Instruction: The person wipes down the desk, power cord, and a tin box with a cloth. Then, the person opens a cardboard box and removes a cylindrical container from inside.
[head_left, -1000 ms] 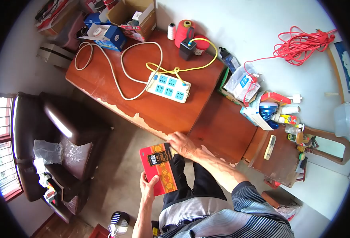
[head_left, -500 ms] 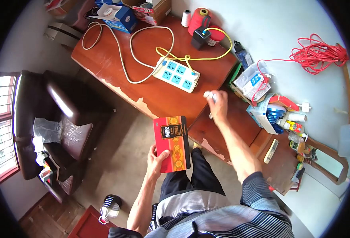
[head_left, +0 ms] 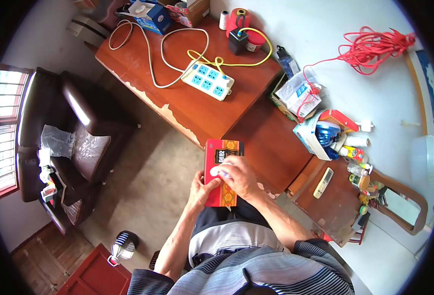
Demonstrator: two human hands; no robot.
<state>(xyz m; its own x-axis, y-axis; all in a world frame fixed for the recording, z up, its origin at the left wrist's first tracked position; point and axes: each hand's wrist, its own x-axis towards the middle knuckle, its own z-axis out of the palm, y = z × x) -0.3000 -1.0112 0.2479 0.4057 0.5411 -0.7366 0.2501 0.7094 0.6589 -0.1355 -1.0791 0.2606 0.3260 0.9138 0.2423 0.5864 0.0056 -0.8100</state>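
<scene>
My left hand (head_left: 200, 191) grips the lower left side of a red box (head_left: 210, 157) with gold flower patterns and a dark label with Chinese characters. I see the box in front of my waist. My right hand (head_left: 237, 177) is over the middle of the box, its fingers closed on a small white object (head_left: 215, 170) with a bluish part. Most of that object is hidden by the fingers, and I cannot tell its kind or whether it touches the box.
Ahead stands a reddish-brown table (head_left: 153, 61) with a white power strip (head_left: 208, 80) and looped cables. To the right, a lower surface holds a remote control (head_left: 323, 182), and small bottles and boxes line the wall. A brown leather armchair (head_left: 91, 147) is at left.
My right hand has come from above the table's edge down to the box, bringing the small white object. The box, still in my left hand, has shifted slightly right and the view has tilted.
</scene>
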